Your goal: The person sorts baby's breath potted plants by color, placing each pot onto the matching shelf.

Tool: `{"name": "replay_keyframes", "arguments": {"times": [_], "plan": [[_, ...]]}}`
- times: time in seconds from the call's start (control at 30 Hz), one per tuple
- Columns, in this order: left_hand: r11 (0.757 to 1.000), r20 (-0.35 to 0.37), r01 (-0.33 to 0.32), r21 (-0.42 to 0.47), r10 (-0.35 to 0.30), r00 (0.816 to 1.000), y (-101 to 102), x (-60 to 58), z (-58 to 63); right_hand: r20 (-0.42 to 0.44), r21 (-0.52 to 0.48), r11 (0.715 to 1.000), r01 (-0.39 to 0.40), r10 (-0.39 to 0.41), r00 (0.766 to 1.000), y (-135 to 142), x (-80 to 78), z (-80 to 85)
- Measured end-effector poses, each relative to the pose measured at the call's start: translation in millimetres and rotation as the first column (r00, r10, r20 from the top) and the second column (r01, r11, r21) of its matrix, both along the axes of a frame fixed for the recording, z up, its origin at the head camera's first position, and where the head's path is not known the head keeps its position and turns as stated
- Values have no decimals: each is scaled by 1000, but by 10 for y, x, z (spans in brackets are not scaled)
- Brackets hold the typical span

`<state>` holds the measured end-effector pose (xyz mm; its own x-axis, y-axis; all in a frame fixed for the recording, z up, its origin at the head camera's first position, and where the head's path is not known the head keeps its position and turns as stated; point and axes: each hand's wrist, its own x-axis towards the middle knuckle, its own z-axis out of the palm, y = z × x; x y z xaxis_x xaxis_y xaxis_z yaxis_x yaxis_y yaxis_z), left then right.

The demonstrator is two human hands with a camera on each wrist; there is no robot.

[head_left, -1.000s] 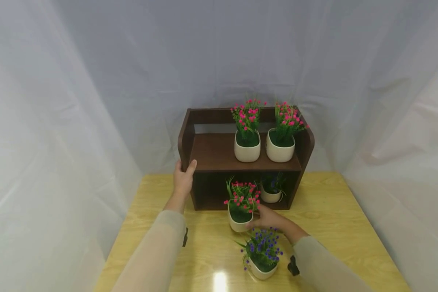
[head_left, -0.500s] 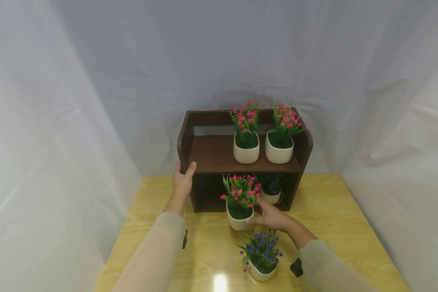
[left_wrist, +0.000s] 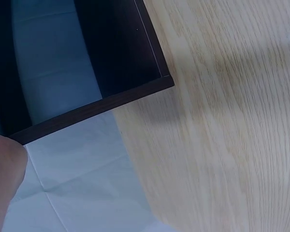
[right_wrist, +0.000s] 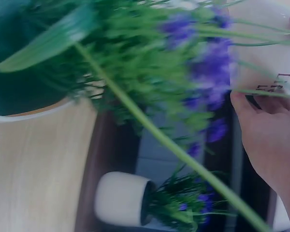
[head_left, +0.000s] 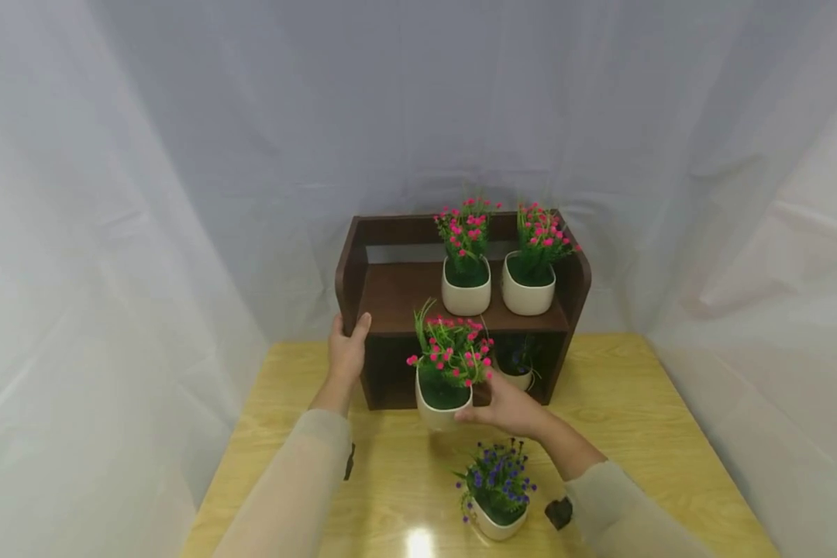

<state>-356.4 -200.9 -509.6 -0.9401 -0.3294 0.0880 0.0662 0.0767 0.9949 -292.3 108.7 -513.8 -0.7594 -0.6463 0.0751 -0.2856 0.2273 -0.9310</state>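
Observation:
My right hand point(head_left: 512, 407) grips the right side of a white pot with pink artificial flowers point(head_left: 442, 407). Held in front of the lower opening of a dark brown two-tier shelf point(head_left: 397, 302), the pot appears raised off the table. The right wrist view shows thumb and fingers point(right_wrist: 268, 135) on the white pot point(right_wrist: 263, 53), partly behind blurred purple flowers point(right_wrist: 210, 67). My left hand point(head_left: 346, 353) holds the shelf's left side panel, thumb in front. In the left wrist view, part of that hand point(left_wrist: 5, 166) touches the panel's edge point(left_wrist: 99, 106).
Two white pots with pink flowers, one nearer the middle point(head_left: 466, 298) and one at the right point(head_left: 528, 298), stand on the upper tier. Another pot with purple flowers point(head_left: 518, 380) sits inside the lower tier's right. A purple-flowered pot point(head_left: 500, 527) stands on the wooden table point(head_left: 642, 434).
My right hand has raised the pink-flowered pot and moved it slightly left, toward the shelf's lower opening. The left hand keeps its hold on the side panel. The head view has shifted a little.

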Motion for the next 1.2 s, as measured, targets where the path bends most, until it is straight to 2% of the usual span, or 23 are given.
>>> {"name": "replay_keyframes", "arguments": {"times": [0.2, 0.23, 0.47, 0.6, 0.8, 1.0, 1.2], "plan": [[1000, 20, -6, -11, 6, 1000, 7, 5, -1, -45, 37, 999, 33, -31, 999, -71, 12, 230], [1000, 18, -16, -25, 16, 1000, 2, -22, -36, -60, 36, 999, 39, -37, 998, -94, 10, 273], [999, 50, -50, -13, 51, 997, 30, -27, 16, -144, 41, 997, 61, -55, 988, -254, -34, 475], [998, 36, -66, 9, 66, 997, 37, -21, 26, -139, 18, 998, 61, -58, 989, -390, -104, 511], [999, -3, -48, 25, 48, 999, 21, -25, -25, -117, -1, 997, 83, -83, 990, -556, -183, 544], [999, -14, -50, 20, 51, 999, 19, -11, -51, -175, -12, 996, 87, -88, 981, -641, -208, 587], [998, -22, -56, 20, 56, 998, 32, 39, -9, -186, -31, 995, 99, -103, 977, -677, -254, 650]]}}
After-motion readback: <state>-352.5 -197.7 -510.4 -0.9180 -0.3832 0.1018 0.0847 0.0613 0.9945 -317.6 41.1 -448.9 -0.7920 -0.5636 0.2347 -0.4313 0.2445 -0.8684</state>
